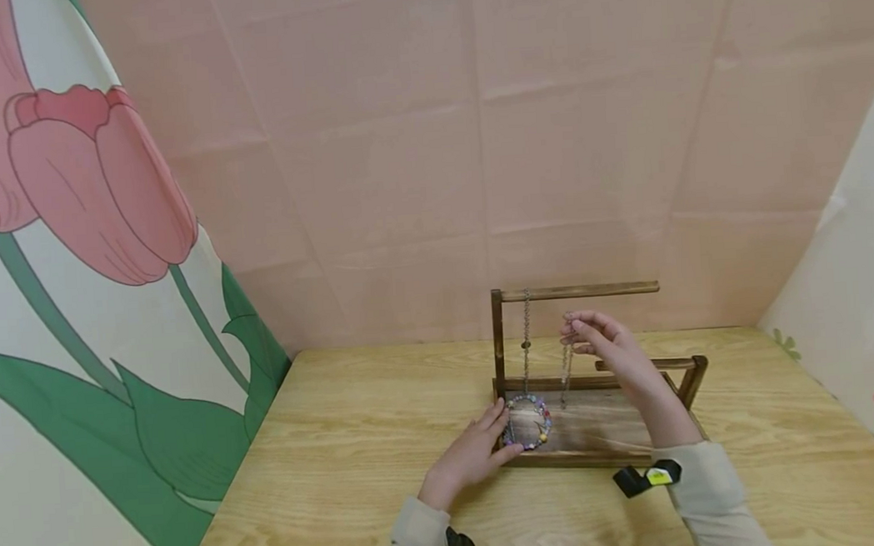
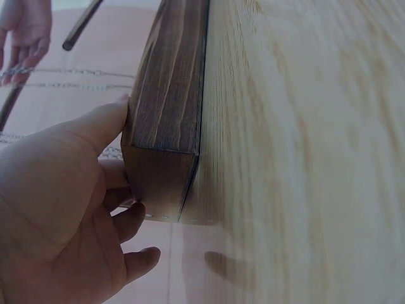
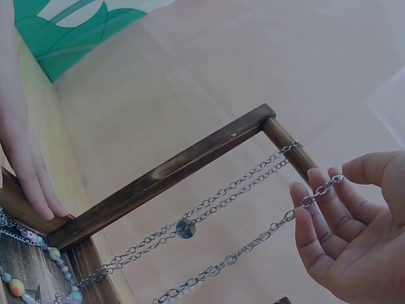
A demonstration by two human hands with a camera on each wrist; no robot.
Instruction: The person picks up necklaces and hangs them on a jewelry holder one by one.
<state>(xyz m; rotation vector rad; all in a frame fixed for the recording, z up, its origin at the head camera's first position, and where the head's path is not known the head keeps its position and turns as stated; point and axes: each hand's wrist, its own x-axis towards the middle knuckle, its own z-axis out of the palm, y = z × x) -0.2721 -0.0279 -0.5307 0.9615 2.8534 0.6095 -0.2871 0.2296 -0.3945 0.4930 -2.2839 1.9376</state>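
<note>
Nearest: left hand (image 1: 470,453) lies low at the left end of the wooden stand (image 1: 576,458) on the bench (image 1: 327,447). Fingers fairly straight and parted, resting against the tray's end wall; thumb at the front corner.

Just inside that corner: beaded bracelet (image 1: 543,439), lying in a ring, fine metal chain heaped with it.

A little farther, to the right: right hand (image 1: 610,350), raised over the tray. Thumb and index finger pinch the clasp end of the held chain (image 3: 231,259); remaining fingers bend loosely. Wrist angles up and leftward, palm turned inward.

Key relation, as I judge it: held chain against top bar (image 1: 581,291). Pinched end sits below the bar, around mid-length; depth between them hard to tell. Chain's long axis drops near vertical, the bar's runs crosswise. Right hand is much the nearer of the two.

Left along the bar, near the post: hung chain (image 1: 526,326), doubled over it, with a disc pendant (image 3: 185,228).

Beyond: creased pink backdrop (image 1: 371,185).
</note>
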